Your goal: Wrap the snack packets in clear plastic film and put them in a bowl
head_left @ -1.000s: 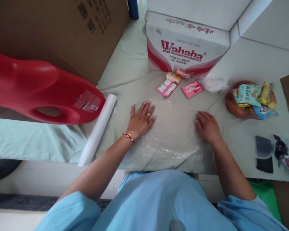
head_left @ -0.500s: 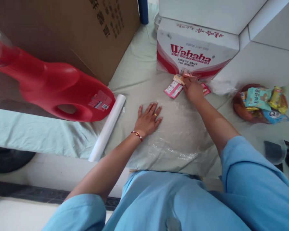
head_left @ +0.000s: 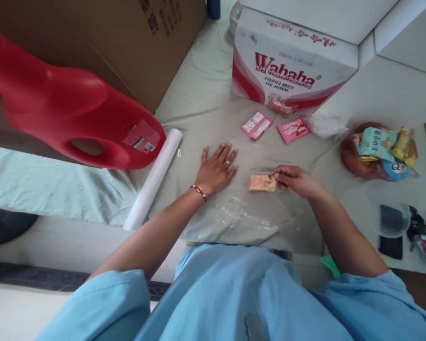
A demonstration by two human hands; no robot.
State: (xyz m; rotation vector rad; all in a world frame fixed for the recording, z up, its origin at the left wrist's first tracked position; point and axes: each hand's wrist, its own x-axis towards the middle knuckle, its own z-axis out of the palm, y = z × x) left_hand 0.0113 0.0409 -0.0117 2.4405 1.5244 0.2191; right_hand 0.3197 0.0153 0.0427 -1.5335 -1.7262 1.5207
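Note:
A clear plastic sheet [head_left: 248, 213] lies spread on the cloth-covered table in front of me. My left hand [head_left: 217, 169] rests flat on its left part, fingers spread. My right hand [head_left: 294, 181] pinches the end of a small orange snack packet [head_left: 261, 183] that lies on the middle of the sheet. Beyond the sheet lie two pink packets [head_left: 256, 125] [head_left: 293, 130], and a third small packet [head_left: 280, 106] leans against the Wahaha box [head_left: 287, 71].
A white roll of film [head_left: 153, 179] lies left of my left hand, beside a big red jug [head_left: 67, 113] and a brown carton [head_left: 128, 38]. At the right stand a bowl of snacks [head_left: 379, 149], a clear lid [head_left: 394, 220] and a dark phone [head_left: 390, 246].
My right hand went from the sheet's right side up to the packets by the box, then came back with the orange packet and set it on the sheet. The left hand stayed flat.

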